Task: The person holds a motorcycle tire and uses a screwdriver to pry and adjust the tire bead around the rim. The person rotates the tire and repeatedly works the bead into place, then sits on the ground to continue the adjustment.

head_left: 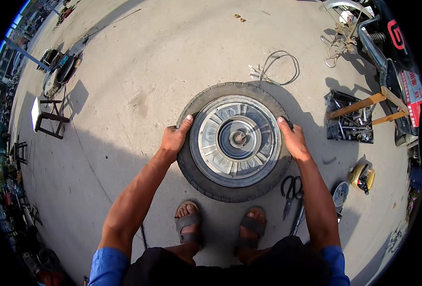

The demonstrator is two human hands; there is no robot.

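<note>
Between my two hands is a wheel (206, 159), a black tire around a silver metal hub with an axle stub (240, 138) at its middle. My left hand (175, 138) grips the tire's left side, thumb on top of the sidewall. On the opposite side my right hand (293, 139) holds the tire the same way. The fingers of both hands curl down out of sight behind the rubber. The wheel's flat face is turned up toward me. A grey cable (294, 71) loops out on the ground past its far edge.
Black-handled scissors (291, 194) lie beside my right forearm. Farther right are a black crate of tools (351, 128), a cut yellow container (362, 177) and a round metal part (340, 193). A vehicle (387, 57) borders the upper right. A small stool (48, 116) stands at left.
</note>
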